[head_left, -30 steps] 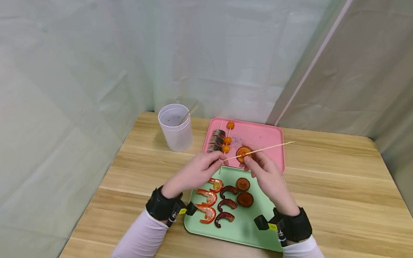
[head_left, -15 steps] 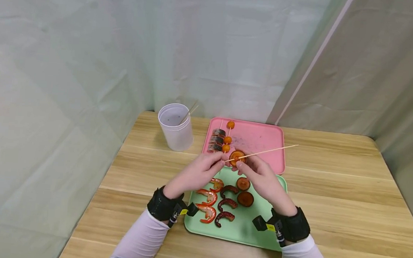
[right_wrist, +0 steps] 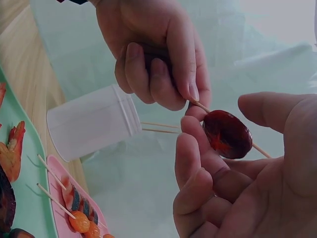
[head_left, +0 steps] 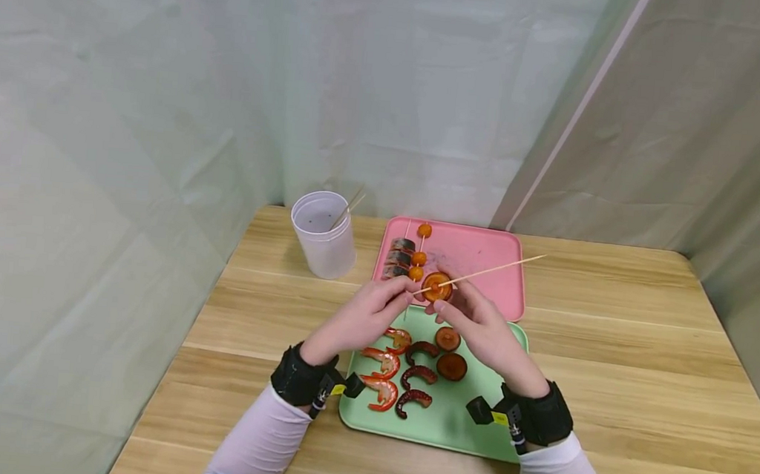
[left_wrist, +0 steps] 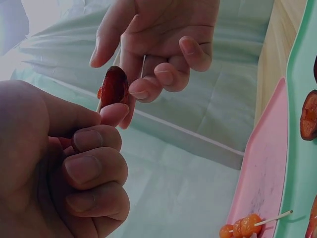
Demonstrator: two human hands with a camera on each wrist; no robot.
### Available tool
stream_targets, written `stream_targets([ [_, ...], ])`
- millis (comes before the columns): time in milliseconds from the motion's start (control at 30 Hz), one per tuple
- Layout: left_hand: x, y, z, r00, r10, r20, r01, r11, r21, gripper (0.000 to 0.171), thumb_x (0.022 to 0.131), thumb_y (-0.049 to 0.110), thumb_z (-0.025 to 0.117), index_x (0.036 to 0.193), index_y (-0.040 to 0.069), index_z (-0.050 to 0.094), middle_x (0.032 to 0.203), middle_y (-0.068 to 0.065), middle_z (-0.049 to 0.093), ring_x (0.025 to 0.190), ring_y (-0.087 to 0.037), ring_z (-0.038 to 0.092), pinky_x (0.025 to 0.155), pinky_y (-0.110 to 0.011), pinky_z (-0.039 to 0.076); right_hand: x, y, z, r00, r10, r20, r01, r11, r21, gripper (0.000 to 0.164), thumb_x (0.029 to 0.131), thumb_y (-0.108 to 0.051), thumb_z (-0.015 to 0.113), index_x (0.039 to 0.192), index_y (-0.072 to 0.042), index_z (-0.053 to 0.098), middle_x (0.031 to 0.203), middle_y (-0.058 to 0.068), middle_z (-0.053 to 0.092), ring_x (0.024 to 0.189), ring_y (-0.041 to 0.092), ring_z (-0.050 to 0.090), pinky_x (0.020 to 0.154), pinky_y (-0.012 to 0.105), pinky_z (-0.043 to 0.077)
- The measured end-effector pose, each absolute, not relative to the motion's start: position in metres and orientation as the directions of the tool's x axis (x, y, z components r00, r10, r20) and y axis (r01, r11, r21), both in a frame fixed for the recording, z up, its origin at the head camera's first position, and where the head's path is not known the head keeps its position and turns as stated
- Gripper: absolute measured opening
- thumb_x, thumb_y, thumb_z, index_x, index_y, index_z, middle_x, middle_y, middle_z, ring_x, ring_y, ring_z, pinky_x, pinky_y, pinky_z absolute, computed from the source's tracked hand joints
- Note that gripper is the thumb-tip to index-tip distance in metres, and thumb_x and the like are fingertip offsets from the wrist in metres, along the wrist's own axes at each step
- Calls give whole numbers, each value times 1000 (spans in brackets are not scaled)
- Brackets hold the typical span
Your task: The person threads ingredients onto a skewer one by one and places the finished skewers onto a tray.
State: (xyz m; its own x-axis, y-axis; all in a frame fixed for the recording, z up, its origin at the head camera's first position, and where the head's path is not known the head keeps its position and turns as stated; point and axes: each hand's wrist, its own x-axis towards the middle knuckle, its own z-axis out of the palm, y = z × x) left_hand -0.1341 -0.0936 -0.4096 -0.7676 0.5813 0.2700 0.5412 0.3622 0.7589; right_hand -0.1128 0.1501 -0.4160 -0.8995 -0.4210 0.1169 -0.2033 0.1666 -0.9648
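My left hand pinches a thin wooden skewer near one end, over the pink tray's front edge. A round brown mushroom is threaded on the skewer, close to the left fingertips. In the right wrist view, the fingers of my right hand touch or nearly touch the mushroom from below, and the thumb is clear of it. The green tray beneath holds two more mushrooms, several curled dark-red octopus tentacles and several shrimp.
Behind the hands, the pink tray carries a skewer of grey-and-pink fish pieces and a skewer of orange balls. A white plastic cup at the back left has a few skewers inside. Wooden tabletop extends to the right.
The mushroom has slid left along the skewer toward my left fingertips. My right hand moved left with it, and its thumb has now come off the mushroom. My left hand has barely moved.
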Motion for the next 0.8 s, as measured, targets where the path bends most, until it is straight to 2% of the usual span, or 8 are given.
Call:
stream_targets([
  [100, -134, -94, -409, -776, 565, 280, 536, 355, 766, 21, 113, 10, 50, 122, 5, 70, 88, 1, 62, 68, -11, 50, 67, -31, 46, -113, 151, -415, -897, -426, 114, -206, 176, -963, 61, 112, -20, 59, 168, -19, 34, 122, 17, 69, 102, 32, 69, 85, 34, 59],
  [233, -135, -96, -409, -781, 552, 293, 533, 343, 774, 22, 114, 10, 50, 121, 6, 70, 79, 3, 55, 63, -10, 47, 64, -31, 43, -113, 154, -413, -899, -425, 107, -213, 212, -954, 64, 112, -20, 61, 169, -24, 33, 114, 12, 71, 102, 33, 68, 82, 33, 58],
  [433, -135, -98, -407, -785, 532, 316, 537, 332, 775, 21, 113, 10, 51, 119, 7, 71, 77, 5, 50, 65, -12, 46, 65, -32, 42, -114, 163, -415, -887, -447, 118, -261, 274, -926, 70, 110, -17, 64, 170, -21, 30, 110, 6, 73, 102, 24, 69, 81, 30, 56],
  [700, -137, -98, -405, -779, 525, 342, 555, 324, 766, 21, 112, 7, 51, 119, 3, 71, 82, -1, 56, 69, -13, 49, 68, -33, 45, -114, 182, -416, -866, -497, 47, -255, 358, -898, 69, 108, -21, 67, 168, -18, 34, 118, 6, 73, 111, 20, 69, 91, 33, 57],
  [800, -139, -98, -405, -776, 519, 357, 565, 322, 760, 21, 112, 7, 52, 119, 2, 71, 83, 0, 58, 68, -13, 50, 67, -33, 45, -114, 188, -416, -870, -493, 21, -249, 400, -882, 63, 108, -25, 68, 164, -16, 41, 120, 4, 72, 112, 19, 68, 95, 38, 56],
])
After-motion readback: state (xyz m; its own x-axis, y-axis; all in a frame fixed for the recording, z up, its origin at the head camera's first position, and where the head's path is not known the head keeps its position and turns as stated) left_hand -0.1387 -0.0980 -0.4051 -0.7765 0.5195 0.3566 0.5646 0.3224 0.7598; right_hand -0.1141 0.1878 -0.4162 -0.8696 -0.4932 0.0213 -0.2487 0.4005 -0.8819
